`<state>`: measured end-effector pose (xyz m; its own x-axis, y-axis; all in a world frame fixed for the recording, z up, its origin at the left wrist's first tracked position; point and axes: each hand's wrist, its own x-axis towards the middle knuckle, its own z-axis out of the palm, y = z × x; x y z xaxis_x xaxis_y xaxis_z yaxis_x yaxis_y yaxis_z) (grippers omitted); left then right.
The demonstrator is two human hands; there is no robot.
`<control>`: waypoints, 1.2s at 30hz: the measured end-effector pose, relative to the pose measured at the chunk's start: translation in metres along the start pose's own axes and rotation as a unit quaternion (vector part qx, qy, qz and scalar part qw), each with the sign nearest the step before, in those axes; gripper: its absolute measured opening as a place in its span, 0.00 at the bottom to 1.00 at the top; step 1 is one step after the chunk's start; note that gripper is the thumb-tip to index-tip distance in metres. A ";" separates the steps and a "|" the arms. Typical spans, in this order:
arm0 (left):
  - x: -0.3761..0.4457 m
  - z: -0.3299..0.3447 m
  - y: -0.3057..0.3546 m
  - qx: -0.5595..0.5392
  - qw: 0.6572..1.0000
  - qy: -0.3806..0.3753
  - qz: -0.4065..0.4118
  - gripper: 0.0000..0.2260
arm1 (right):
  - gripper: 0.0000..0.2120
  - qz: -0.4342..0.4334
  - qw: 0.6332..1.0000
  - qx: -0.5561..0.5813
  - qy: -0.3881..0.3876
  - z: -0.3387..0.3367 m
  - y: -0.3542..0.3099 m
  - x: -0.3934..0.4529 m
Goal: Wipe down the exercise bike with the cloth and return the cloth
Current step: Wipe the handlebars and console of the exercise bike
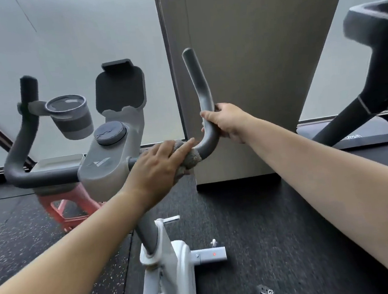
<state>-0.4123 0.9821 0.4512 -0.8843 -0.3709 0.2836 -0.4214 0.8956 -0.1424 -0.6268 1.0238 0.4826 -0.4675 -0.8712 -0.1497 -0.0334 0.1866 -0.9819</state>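
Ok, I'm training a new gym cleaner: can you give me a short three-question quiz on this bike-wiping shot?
1. True or false: the cloth lies on the floor.
2. Which hand grips the right handlebar with no cloth? A) left hand B) right hand
3. Fill in: the cup holder hangs from the ____ handlebar.

Key: 1 false, the left hand presses it onto the handlebar's bend. 2 B. 3 left.
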 end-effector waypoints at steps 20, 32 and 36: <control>0.013 -0.009 0.005 -0.103 0.992 -0.021 -0.076 0.21 | 0.15 -0.051 0.989 -0.136 0.035 0.000 0.009 -0.003; 0.030 -0.010 0.037 -0.131 0.978 -0.009 -0.159 0.21 | 0.16 -0.033 0.992 -0.122 0.012 -0.002 0.011 0.002; 0.019 0.002 0.040 -0.038 0.995 -0.002 -0.093 0.30 | 0.18 -0.038 0.988 -0.151 0.022 0.000 0.012 0.004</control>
<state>-0.4466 1.0106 0.4495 -0.7928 -0.5333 0.2952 -0.5619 0.8270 -0.0150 -0.6291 1.0228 0.4707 -0.4912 -0.8686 -0.0656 -0.3286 0.2546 -0.9095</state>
